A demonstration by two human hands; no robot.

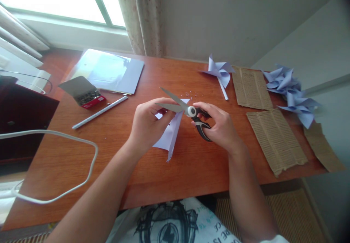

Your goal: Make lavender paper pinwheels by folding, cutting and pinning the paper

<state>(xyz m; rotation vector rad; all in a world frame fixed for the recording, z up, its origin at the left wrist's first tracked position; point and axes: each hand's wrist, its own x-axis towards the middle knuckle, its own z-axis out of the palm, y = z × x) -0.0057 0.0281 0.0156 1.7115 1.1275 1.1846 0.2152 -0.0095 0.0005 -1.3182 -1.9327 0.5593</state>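
Note:
My left hand [150, 123] pinches a pale violet piece of paper [167, 137] over the middle of the table; its lower part hangs toward me with a folded edge. In my right hand [218, 126] is a pair of scissors [203, 128] with black and grey handles. The blades are spread and point left, across the upper part of the paper and close to my left fingers. Whether the blades touch the paper I cannot tell. Small bits [191, 93] lie scattered on the table just beyond the scissors.
A paper pinwheel [220, 71] lies at the back, more pinwheels [298, 100] at the right. Cardboard pieces [276, 139] lie nearby. To the left are a rolled paper stick [100, 112], an open red box [93, 100] of small metal pieces, a paper stack [128, 76] and a white cable [94, 155].

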